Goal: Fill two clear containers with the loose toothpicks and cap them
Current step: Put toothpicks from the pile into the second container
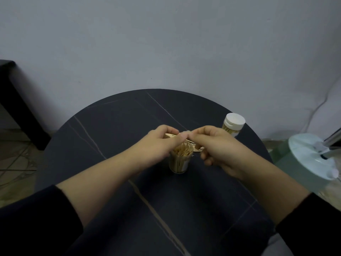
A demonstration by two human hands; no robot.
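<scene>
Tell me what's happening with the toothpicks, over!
Left hand and right hand pinch one toothpick bundle above open jar. Open jar partly filled, uncapped. Other jar capped, behind right hand. Nothing blocking.

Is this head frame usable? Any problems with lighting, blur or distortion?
Head view: dim, flat light, no glare; wide-angle curving at the table edge; left hand and right hand slightly soft, so the toothpick bundle they pinch smears; open container and capped container are legible.
</scene>
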